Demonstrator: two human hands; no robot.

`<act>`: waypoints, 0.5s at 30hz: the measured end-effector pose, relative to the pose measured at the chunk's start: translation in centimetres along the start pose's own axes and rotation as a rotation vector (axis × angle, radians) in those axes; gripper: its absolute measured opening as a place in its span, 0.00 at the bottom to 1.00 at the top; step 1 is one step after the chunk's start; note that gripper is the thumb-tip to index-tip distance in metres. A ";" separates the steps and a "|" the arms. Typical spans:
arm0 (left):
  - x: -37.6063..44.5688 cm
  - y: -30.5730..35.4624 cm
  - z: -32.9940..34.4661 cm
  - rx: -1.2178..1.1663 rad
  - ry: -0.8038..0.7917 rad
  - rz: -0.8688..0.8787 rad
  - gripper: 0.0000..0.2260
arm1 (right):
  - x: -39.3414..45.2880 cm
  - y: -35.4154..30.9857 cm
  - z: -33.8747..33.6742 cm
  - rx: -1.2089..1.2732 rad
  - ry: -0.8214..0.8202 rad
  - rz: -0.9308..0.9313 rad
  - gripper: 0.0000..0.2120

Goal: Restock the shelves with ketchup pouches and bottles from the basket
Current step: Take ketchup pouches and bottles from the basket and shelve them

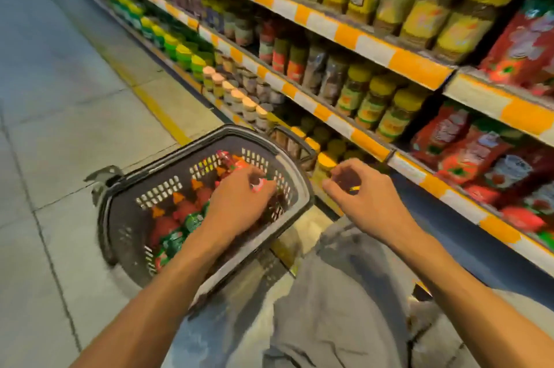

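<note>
Dark plastic basket [207, 208] on the tiled floor [60, 133], just beside the bottom of the shelving, handle folded down along the rim. Inside, a jumble of red ketchup bottles [183, 208] with orange caps, mixed with red-and-green ketchup pouches [174, 240]. Left hand [239, 202] down inside the basket, fingers curled round the neck of one ketchup bottle near the far wall (red-and-white cap [257, 186] just showing between finger and thumb). Right hand [364, 196] above the gap between basket and shelf edge, holding nothing, fingers loosely bent, thumb and forefinger forming a rough ring. More red ketchup pouches [479, 157] already standing on the shelf to the right, behind its orange-and-white edge strip [428, 181]. Rows of yellow-lidded jars [386, 109] on the shelves further left. Grey trousers [338, 292] at the bottom of the view, blurred.
</note>
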State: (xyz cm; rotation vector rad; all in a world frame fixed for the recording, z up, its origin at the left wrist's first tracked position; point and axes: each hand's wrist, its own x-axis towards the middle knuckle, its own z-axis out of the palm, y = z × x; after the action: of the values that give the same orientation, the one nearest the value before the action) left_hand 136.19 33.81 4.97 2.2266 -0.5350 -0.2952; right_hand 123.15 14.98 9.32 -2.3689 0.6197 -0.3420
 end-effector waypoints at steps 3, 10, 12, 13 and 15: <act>0.0 -4.8 -1.0 0.051 0.042 -0.145 0.12 | 2.4 -0.9 4.6 -0.039 -0.116 -0.063 0.11; -0.6 -14.1 0.0 0.019 0.115 -0.498 0.19 | 7.4 -0.4 14.5 -0.122 -0.366 -0.136 0.16; -0.5 -15.9 0.9 -0.003 0.144 -0.565 0.21 | 8.9 0.3 16.9 -0.130 -0.396 -0.107 0.21; -0.4 -16.6 1.4 -0.006 0.159 -0.587 0.22 | 9.5 0.6 17.9 -0.138 -0.395 -0.095 0.24; 0.1 -17.7 2.2 -0.002 0.192 -0.609 0.24 | 11.0 1.3 19.6 -0.151 -0.375 -0.072 0.27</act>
State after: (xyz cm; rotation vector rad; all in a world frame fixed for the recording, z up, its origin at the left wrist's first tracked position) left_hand 140.40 42.59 -9.93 2.3387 0.2590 -0.3826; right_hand 139.73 18.88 -5.39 -2.5127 0.3946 0.1242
